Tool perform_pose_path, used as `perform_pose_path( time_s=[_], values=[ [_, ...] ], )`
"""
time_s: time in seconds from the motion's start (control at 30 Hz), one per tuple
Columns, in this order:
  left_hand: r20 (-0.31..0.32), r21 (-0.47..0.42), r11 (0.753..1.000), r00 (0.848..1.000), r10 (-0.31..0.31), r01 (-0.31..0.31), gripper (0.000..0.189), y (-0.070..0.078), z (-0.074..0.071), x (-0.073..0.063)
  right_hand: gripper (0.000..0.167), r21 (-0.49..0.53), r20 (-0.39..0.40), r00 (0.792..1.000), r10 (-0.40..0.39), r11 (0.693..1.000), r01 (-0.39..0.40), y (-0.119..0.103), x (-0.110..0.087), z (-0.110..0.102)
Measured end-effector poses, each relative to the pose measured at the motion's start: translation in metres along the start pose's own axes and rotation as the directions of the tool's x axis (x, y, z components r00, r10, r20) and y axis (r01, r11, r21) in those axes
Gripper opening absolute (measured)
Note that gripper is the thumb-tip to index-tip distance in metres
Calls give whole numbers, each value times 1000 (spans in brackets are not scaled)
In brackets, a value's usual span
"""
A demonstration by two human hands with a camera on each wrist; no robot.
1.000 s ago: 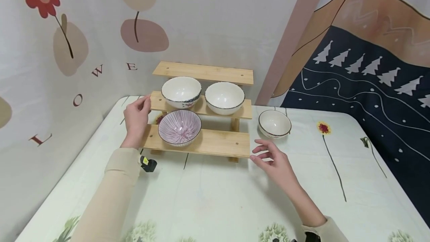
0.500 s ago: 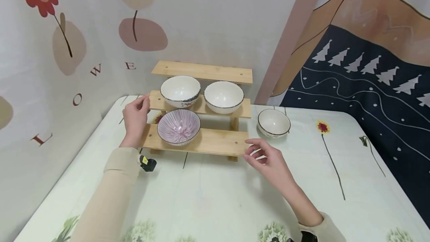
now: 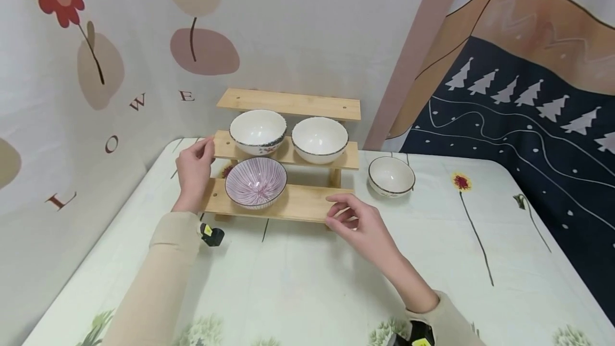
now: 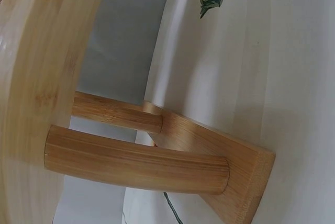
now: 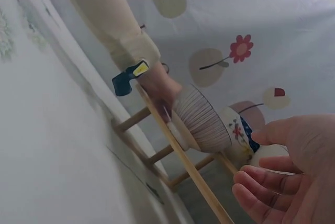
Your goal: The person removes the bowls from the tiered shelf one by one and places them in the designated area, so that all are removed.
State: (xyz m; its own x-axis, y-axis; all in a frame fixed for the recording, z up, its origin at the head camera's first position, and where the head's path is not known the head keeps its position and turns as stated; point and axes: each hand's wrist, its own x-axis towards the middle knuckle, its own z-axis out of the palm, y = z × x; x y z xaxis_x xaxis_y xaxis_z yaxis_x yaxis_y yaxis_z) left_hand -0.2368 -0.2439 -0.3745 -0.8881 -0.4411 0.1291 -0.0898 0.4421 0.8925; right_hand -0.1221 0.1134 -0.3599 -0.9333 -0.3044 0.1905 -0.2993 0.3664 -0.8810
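A three-tier wooden display rack (image 3: 307, 204) stands on the table. Its left end is held by my left hand (image 3: 194, 170), fingers bent at the edge of the middle tier. My right hand (image 3: 357, 223) hovers over the front right end of the lowest tier, fingers loosely bent with nothing between them. On the lowest tier, at left, sits a purple-striped bowl (image 3: 256, 182). Two white bowls share the middle tier: a left one (image 3: 258, 130) with a floral outside and a right one (image 3: 320, 140). In the left wrist view, rack legs (image 4: 136, 161) show, no hand.
A smaller dark-rimmed white bowl (image 3: 391, 176) stands on the table to the right of the rack. The rack's top tier (image 3: 288, 103) is near the patterned wall cloth (image 3: 307, 25). A flower-print cloth (image 3: 288, 282) covers the table.
My right hand has moved left, from beside the rack's right end to over the lowest tier. The left hand stays at the rack's left end, and the bowls keep their places.
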Motion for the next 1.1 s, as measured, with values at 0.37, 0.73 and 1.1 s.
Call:
perform_pose_path(
  time_s=[0.37,0.73,1.1],
  values=[
    [-14,4,1000,1000,12,-12,46,-2,1,1,38,68,7,999,-44,997,44,-8,14,17],
    [-18,-18,1000,1000,8,-8,45,-2,-1,2,39,134,23,998,-55,990,51,-9,27,32],
    [-9,-13,1000,1000,2,-2,45,-2,2,2,42,162,8,1000,-20,987,19,-12,34,42]
  ],
)
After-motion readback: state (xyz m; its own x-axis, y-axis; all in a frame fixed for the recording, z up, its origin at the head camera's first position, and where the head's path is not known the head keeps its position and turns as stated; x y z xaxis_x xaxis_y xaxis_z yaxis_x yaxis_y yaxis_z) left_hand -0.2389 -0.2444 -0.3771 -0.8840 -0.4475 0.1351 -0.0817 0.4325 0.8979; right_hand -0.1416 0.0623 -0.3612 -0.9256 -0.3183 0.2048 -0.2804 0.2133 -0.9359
